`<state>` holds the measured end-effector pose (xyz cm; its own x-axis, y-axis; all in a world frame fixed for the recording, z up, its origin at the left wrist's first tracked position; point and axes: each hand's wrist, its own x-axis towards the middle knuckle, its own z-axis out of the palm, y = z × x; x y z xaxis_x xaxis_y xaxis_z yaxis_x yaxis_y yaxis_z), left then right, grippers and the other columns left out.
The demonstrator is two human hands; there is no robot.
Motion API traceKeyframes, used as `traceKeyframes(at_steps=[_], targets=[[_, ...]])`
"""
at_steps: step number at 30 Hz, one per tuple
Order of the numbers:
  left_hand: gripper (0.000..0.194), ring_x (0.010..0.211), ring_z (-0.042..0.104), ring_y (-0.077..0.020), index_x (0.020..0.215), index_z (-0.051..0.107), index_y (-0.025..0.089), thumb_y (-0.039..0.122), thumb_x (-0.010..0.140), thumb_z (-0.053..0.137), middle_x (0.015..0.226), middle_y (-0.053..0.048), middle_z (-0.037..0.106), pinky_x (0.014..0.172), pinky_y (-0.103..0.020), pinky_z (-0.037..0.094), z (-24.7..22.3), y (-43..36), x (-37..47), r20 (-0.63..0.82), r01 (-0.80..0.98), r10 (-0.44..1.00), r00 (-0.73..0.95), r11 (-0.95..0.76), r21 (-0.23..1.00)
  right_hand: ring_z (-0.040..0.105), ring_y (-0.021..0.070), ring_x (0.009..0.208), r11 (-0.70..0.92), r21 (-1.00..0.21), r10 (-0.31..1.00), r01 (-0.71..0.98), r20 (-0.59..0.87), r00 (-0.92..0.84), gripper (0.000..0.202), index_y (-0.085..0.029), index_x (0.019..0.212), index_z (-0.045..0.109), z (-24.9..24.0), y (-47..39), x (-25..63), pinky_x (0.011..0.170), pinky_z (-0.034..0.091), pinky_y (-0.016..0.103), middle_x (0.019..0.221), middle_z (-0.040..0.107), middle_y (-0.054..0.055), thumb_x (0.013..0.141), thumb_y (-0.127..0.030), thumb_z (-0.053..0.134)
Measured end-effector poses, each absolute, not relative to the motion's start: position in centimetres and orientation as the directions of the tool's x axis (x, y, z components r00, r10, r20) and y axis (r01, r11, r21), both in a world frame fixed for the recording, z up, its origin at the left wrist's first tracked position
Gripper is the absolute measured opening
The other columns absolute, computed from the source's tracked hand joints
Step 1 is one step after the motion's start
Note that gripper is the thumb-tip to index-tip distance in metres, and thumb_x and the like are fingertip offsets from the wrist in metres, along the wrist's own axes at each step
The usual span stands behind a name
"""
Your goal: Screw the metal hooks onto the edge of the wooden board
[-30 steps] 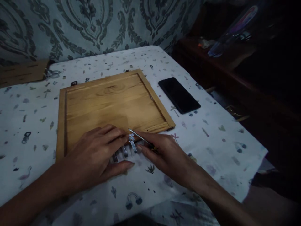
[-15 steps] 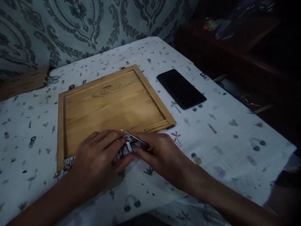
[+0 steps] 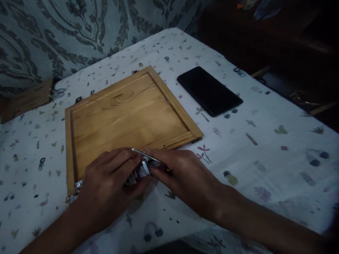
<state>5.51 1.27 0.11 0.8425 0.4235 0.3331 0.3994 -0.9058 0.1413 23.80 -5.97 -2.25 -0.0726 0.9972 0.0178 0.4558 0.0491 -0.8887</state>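
Note:
A wooden framed panel (image 3: 124, 113) lies flat on the patterned tablecloth. At its near edge my left hand (image 3: 108, 180) grips a small metal bracket (image 3: 145, 166) with fingers and thumb. My right hand (image 3: 185, 180) pinches a thin metal screwdriver (image 3: 149, 156), its shaft pointing left across the top of the bracket. Both hands almost touch. Another metal fitting (image 3: 78, 185) sits on the panel's near left corner, partly behind my left hand. The screwdriver's handle is mostly hidden in my right hand.
To the right of the panel lies a black phone (image 3: 209, 91) on the white tablecloth (image 3: 238, 148). A piece of cardboard (image 3: 29, 98) is at the far left, by the patterned wall covering (image 3: 66, 31). Dark furniture stands beyond the table's right edge.
The camera view has shifted a little. The screwdriver's tip has moved slightly left and lies flatter over the bracket. Both hands keep their grips.

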Motion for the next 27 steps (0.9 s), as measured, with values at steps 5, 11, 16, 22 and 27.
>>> traceKeyframes(at_steps=[5,11,16,22,27], targets=[[0.02,0.086,0.072,-0.0226,0.102,0.063,0.017,0.031,0.089,0.069,0.098,-0.008,0.075,0.07,-0.037,0.062,0.22,1.23,5.42,0.346,0.389,0.414,0.842,-0.91,0.141,0.074,0.0174,0.086,0.047,-0.876,0.996,0.48,0.005,-0.089,0.04,-0.027,0.123,0.068,-2.25,-5.91,23.81,0.072,0.054,0.025,0.096,0.078,0.0,0.088,-0.009,0.059],[0.021,0.09,0.072,-0.0233,0.104,0.062,0.017,0.034,0.09,0.067,0.1,-0.008,0.075,0.074,-0.038,0.063,0.1,1.2,5.14,0.344,0.387,0.423,0.838,-0.906,0.172,0.073,0.0161,0.082,0.067,-0.851,0.996,0.522,0.027,-0.083,0.036,-0.027,0.12,0.069,-2.37,-5.89,23.87,0.072,0.054,0.024,0.089,0.078,-0.001,0.088,-0.011,0.06],[0.027,0.092,0.071,-0.0249,0.108,0.063,0.017,0.034,0.089,0.068,0.101,-0.009,0.074,0.076,-0.041,0.062,-0.05,1.22,5.01,0.301,0.414,0.461,0.835,-0.886,0.207,0.073,0.0167,0.084,0.064,-0.852,0.996,0.52,0.018,-0.092,0.035,-0.025,0.117,0.07,-2.42,-5.95,23.87,0.073,0.054,0.024,0.091,0.078,0.0,0.087,-0.011,0.06],[0.027,0.093,0.07,-0.0254,0.109,0.063,0.016,0.033,0.088,0.068,0.103,-0.009,0.073,0.077,-0.043,0.061,-0.12,1.2,5.05,0.269,0.429,0.478,0.837,-0.876,0.222,0.074,0.0171,0.082,0.058,-0.863,0.996,0.502,0.017,-0.086,0.032,-0.023,0.114,0.071,-2.49,-5.84,23.9,0.071,0.053,0.025,0.088,0.077,0.0,0.087,-0.011,0.06],[0.03,0.092,0.07,-0.0251,0.11,0.063,0.016,0.034,0.087,0.07,0.102,-0.009,0.072,0.076,-0.042,0.062,-0.1,1.21,5.04,0.283,0.433,0.486,0.827,-0.871,0.231,0.074,0.0167,0.08,0.046,-0.864,0.998,0.502,0.015,-0.067,0.033,-0.024,0.115,0.071,-2.47,-5.79,23.83,0.067,0.051,0.024,0.088,0.078,-0.001,0.086,-0.012,0.061]])
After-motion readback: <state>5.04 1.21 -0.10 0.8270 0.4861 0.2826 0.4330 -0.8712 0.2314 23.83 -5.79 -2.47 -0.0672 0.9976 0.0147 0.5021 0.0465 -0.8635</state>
